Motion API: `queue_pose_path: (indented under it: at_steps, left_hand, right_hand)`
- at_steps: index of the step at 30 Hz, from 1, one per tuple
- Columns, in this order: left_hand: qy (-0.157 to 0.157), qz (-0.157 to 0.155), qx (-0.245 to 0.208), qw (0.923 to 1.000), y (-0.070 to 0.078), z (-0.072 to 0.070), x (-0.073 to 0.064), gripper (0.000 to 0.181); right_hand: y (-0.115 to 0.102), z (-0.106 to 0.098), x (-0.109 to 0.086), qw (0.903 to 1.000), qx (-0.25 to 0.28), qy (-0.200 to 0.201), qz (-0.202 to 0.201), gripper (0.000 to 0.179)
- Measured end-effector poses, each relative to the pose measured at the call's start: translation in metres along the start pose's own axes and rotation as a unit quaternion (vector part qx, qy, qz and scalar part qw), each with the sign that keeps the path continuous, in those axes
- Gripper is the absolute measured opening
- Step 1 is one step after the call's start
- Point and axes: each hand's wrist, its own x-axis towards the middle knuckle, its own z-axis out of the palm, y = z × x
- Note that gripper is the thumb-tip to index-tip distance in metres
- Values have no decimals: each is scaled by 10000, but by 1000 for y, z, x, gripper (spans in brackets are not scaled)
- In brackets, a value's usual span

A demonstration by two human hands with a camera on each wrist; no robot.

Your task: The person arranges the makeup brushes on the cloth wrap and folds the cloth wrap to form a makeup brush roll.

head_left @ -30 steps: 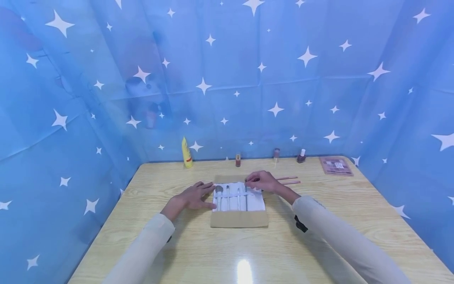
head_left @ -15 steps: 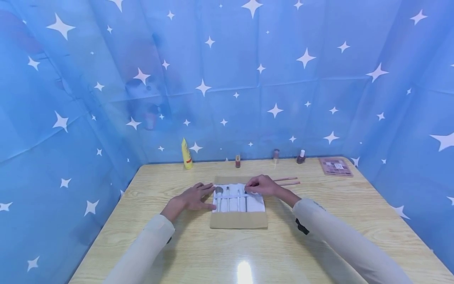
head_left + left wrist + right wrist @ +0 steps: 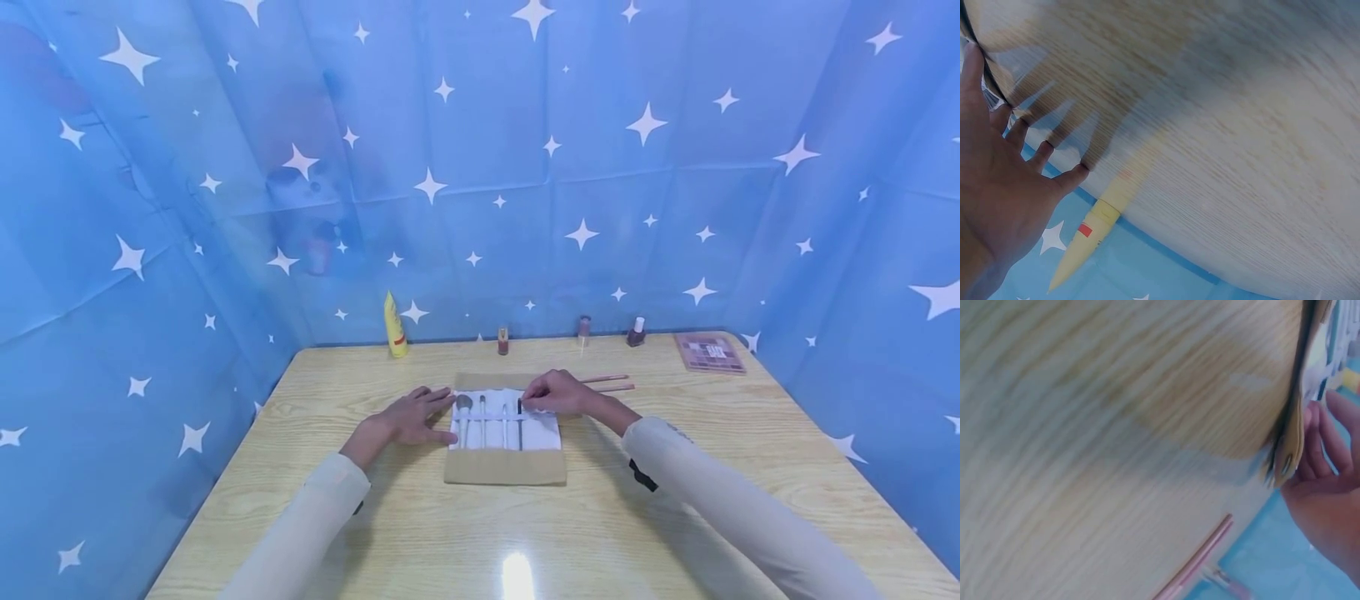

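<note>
A tan fabric brush roll (image 3: 505,467) lies unfolded on the table, its white lining holding several makeup brushes under a strap. At its left edge my left hand (image 3: 411,416) rests with fingers spread, thumb against the lining's side. The left wrist view shows the same left hand (image 3: 1013,178) with straight fingers at the roll's edge. My right hand (image 3: 558,392) pinches the upper end of a thin dark makeup brush (image 3: 520,425) standing in the roll's slots. In the right wrist view, the right hand (image 3: 1329,462) has its thumb and fingertips close together beside the roll's edge (image 3: 1291,444).
Two pink sticks (image 3: 611,383) lie right of the roll. Along the back edge stand a yellow tube (image 3: 394,327), a small red bottle (image 3: 502,340), a pinkish bottle (image 3: 584,327) and a dark nail polish bottle (image 3: 637,332). A makeup palette (image 3: 710,352) lies back right.
My right hand has lowered the thin dark brush further into its slot, then shifted slightly right, so more of the brush's dark end shows. The left hand has stayed in place.
</note>
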Motion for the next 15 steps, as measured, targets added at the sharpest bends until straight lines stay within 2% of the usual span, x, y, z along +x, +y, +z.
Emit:
queue_pose_path:
  at_steps: [5,11,15]
  left_hand:
    - [9,8,-5,10000,-2,2,1,89]
    - [13,73,-37,10000,-2,1,0,88]
    - [30,57,-158,9999,-1,0,-1,89]
  right_hand:
    - [4,-9,-4,9997,-79,-80,-220,18]
    - [10,-27,-14,9998,-156,71,-60,19]
    - [16,-43,-22,9993,-273,205,-133,19]
